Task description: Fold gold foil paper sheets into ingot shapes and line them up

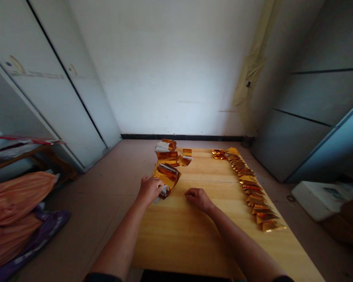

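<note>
Head view gives me two bare hands at a wooden table [170,239]. The left hand [151,189] is at the near left corner of a stack [170,177] of gold foil, with white paper [165,190] right by its fingertips. I cannot tell whether those fingers are pinched on a leaf or only pressing, since the view is small and soft there; from where I sit, the touch at that corner looks meant to keep the leaves from sliding. The right hand [198,197] rests on the wood, just right of the stack and apart from it, fingers curled in together and nothing visible in them; I judge it kept close so the stack is near both hands.

Beyond the left hand, past the stack, I see a flat bundle [166,157], then a wrapped bundle [166,146] partly in white, with loose foil [184,160] to their right, probably grouped on that side for easy reach. Right of the right hand, a row [250,188] of folded foil runs along the table's edge, its pieces closely ranked, perhaps to save room. Crumpled foil [219,154] lies well ahead of the right hand, beside the row's far end.
</note>
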Tool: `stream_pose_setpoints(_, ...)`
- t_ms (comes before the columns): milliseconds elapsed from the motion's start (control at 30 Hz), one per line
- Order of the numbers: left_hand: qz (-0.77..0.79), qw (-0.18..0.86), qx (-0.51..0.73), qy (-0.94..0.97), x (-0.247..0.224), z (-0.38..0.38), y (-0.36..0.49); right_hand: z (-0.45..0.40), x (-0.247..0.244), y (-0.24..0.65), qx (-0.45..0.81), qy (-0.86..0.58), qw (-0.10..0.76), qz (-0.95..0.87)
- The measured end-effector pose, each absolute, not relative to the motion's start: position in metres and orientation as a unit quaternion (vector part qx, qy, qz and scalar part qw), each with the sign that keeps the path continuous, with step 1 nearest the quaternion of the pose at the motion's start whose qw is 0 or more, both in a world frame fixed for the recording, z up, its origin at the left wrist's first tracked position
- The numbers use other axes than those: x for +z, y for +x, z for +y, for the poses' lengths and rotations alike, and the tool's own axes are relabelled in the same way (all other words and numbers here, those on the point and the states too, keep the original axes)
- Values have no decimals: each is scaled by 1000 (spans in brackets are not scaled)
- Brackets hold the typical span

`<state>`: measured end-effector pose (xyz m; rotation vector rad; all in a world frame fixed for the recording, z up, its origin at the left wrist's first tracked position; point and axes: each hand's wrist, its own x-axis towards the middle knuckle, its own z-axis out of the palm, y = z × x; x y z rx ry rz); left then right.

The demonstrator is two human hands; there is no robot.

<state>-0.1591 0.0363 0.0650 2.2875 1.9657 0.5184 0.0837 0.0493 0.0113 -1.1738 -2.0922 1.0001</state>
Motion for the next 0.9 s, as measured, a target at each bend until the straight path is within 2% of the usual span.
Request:
stream_pose_setpoints(167,630,98,268,722,66,45,-165,24,2,116,366,-478,313,-735)
stream_pose_setpoints(367,614,129,489,606,90,42,-150,8,0,123,385,-481,376,-692)
stream_pose_setpoints(533,513,308,635,489,100,33,-100,-10,15,110,514,-416,349,-663)
stream_pose_setpoints(633,450,430,666,409,87,30,-64,-22,24,103,607,-344,327,-637)
stream_pose_setpoints(700,440,489,664,356,75,25,-43,-24,27,101,636,-336,384,-579)
stream_pose_setpoints(767,438,523,651,334,62,16,-27,-19,27,102,645,-356,476,-479)
stream_pose_setpoints(900,452,570,607,319,39,-7,-13,5,20,118,607,-399,616,-304)
